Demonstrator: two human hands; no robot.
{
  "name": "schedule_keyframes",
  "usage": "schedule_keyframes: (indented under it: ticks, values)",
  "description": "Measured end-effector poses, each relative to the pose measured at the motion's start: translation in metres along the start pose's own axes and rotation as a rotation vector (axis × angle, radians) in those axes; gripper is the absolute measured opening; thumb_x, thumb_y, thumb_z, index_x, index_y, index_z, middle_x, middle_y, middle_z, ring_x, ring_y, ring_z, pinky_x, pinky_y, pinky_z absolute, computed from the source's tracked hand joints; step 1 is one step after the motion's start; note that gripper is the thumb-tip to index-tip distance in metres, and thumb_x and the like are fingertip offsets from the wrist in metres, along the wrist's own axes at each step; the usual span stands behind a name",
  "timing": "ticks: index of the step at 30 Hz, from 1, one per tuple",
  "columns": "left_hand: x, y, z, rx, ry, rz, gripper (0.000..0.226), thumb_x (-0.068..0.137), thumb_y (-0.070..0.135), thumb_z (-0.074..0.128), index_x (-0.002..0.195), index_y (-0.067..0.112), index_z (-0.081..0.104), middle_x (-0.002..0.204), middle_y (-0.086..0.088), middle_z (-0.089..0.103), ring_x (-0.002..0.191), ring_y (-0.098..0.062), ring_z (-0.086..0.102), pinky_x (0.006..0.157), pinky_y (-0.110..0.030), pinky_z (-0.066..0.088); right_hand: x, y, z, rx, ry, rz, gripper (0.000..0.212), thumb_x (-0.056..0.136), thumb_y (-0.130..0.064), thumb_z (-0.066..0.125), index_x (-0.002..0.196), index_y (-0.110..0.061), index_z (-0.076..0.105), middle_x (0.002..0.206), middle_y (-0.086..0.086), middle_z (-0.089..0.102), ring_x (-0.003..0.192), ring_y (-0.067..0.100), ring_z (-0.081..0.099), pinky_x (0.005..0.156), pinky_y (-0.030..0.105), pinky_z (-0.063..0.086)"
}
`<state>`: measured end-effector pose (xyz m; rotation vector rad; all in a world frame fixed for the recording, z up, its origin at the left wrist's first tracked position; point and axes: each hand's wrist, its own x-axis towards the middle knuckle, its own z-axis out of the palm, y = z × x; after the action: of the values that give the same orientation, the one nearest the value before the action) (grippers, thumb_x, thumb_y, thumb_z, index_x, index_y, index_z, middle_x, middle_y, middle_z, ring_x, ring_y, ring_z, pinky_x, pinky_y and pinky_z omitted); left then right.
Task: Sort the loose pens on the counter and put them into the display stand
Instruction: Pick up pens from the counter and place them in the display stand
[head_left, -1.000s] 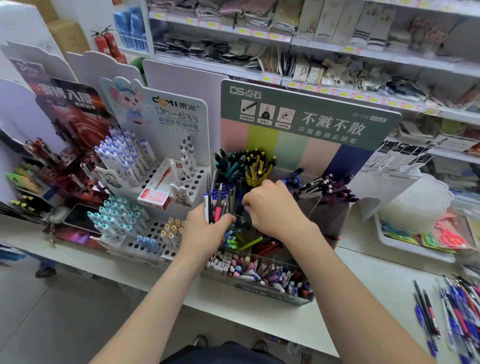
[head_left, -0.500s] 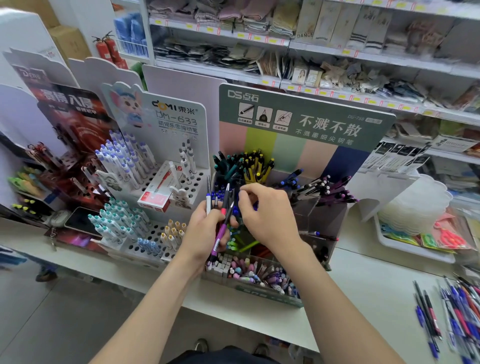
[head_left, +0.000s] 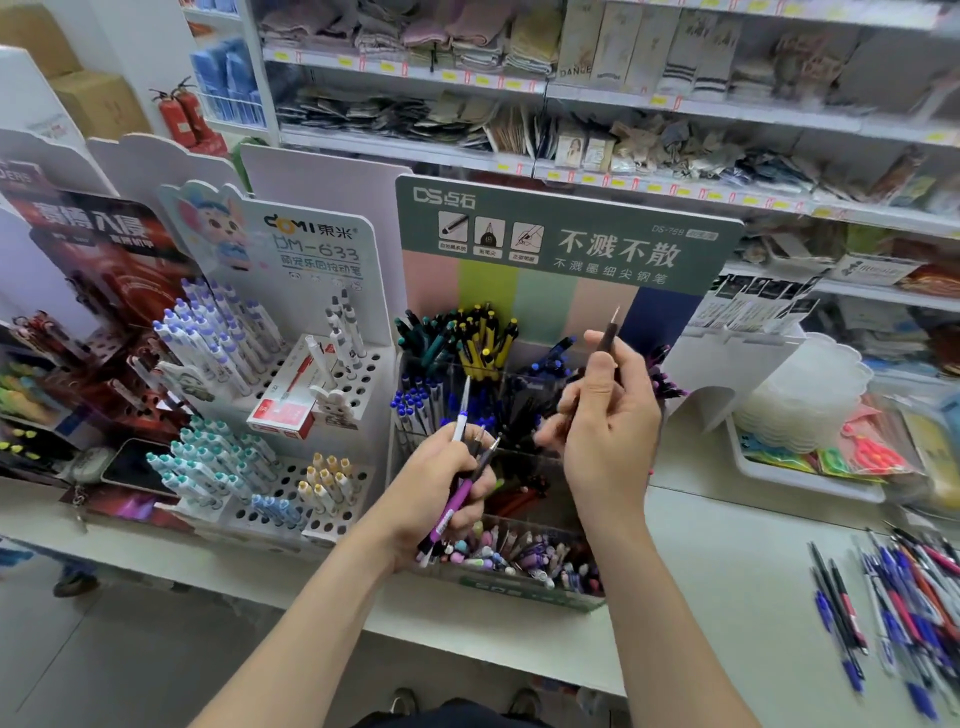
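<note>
White bench (head_left: 727, 571) below stocked shelves: left hand (head_left: 431, 493) curls its fingers round a pen bundle (head_left: 460, 493) before the stand (head_left: 519, 291); right hand (head_left: 608, 421) pinches one dark pen (head_left: 607, 338) upright. Loose pens (head_left: 904, 597) lie far right.

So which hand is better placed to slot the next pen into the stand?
Probably the right hand: it pinches a single dark pen above the compartments of the display stand, while the left hand grips a bundle of pens.
</note>
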<state>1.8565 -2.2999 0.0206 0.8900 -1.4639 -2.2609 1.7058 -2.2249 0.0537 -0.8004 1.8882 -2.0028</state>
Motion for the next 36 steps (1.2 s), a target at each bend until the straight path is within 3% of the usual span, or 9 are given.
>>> schedule_keyframes:
  ticks: [3,9,13,17,23,27,30,32,36]
  values:
    - [0.01,0.004,0.011,0.031,0.004,0.009,0.039,0.094,0.003,0.03,0.127,0.001,0.051,0.075,-0.008,0.051,0.052,-0.019,0.033,0.048,-0.026,0.026,0.007,0.008,-0.024,-0.361,0.036,-0.03,0.024,0.109,-0.027,0.047,0.118,-0.034,0.068,0.066,-0.004,0.063,0.06,0.016,0.058,0.062,0.041,0.051]
    - [0.025,0.001,0.044,-0.036,-0.024,0.02,0.041,0.097,-0.003,0.029,0.127,0.008,0.055,0.082,-0.008,0.049,0.063,-0.022,0.046,0.057,-0.034,0.038,0.001,0.016,-0.071,-0.89,0.201,0.124,0.008,0.091,-0.027,0.064,0.084,-0.027,0.062,0.072,-0.009,0.062,0.072,0.021,0.057,0.063,0.032,0.042]
    - [0.031,-0.01,0.054,0.014,-0.029,0.022,0.044,0.105,-0.005,0.031,0.138,0.012,0.055,0.089,-0.01,0.059,0.072,-0.025,0.057,0.069,-0.042,0.052,0.0,0.035,-0.092,-0.98,0.257,0.114,0.003,0.087,-0.017,0.065,0.089,-0.017,0.067,0.088,0.002,0.062,0.085,0.027,0.056,0.069,0.034,0.044]
    - [0.031,-0.014,0.059,0.111,-0.049,0.042,0.042,0.11,-0.002,0.039,0.14,0.021,0.057,0.108,-0.014,0.071,0.08,-0.025,0.062,0.074,-0.044,0.05,-0.002,0.05,-0.093,-0.979,0.186,0.056,0.016,0.088,-0.003,0.064,0.095,-0.01,0.076,0.102,0.004,0.055,0.096,0.03,0.056,0.077,0.034,0.045]
    - [0.03,-0.014,0.062,0.139,-0.056,0.066,0.04,0.113,0.004,0.044,0.147,0.023,0.05,0.126,-0.009,0.076,0.09,-0.024,0.069,0.083,-0.044,0.053,-0.005,0.063,-0.086,-0.918,-0.094,-0.176,0.038,0.092,0.0,0.067,0.127,-0.012,0.073,0.121,0.004,0.073,0.112,0.027,0.06,0.097,0.044,0.053]
    - [0.032,-0.014,0.061,0.13,-0.054,0.089,0.027,0.113,0.006,0.046,0.14,0.01,0.045,0.123,-0.008,0.076,0.088,-0.025,0.067,0.083,-0.046,0.053,-0.012,0.051,-0.075,-0.748,0.045,-0.19,0.019,0.093,-0.016,0.071,0.107,-0.025,0.079,0.107,-0.013,0.074,0.102,0.014,0.057,0.088,0.032,0.048]
    - [0.033,-0.012,0.059,0.108,-0.084,0.098,0.024,0.112,0.009,0.049,0.136,0.008,0.047,0.106,-0.025,0.072,0.083,-0.024,0.066,0.076,-0.039,0.055,-0.012,0.028,-0.061,-0.434,-0.053,0.056,0.013,0.097,-0.026,0.069,0.091,-0.029,0.08,0.075,-0.014,0.074,0.078,0.006,0.069,0.074,0.021,0.051]
    - [0.032,-0.01,0.059,0.092,-0.12,0.122,0.023,0.113,0.011,0.049,0.136,0.007,0.048,0.114,-0.036,0.067,0.081,-0.023,0.065,0.071,-0.037,0.055,-0.014,0.022,-0.055,-0.344,-0.159,0.177,0.012,0.099,-0.027,0.069,0.095,-0.025,0.08,0.058,-0.009,0.069,0.054,0.009,0.068,0.062,0.02,0.052]
    - [0.032,-0.008,0.056,-0.021,-0.123,0.109,0.025,0.114,0.013,0.044,0.137,0.008,0.052,0.122,-0.031,0.069,0.095,-0.031,0.072,0.086,-0.047,0.062,-0.011,0.019,-0.049,-0.119,-0.12,0.217,0.013,0.107,-0.028,0.061,0.104,-0.025,0.074,0.074,0.002,0.073,0.059,0.022,0.071,0.053,0.034,0.057]
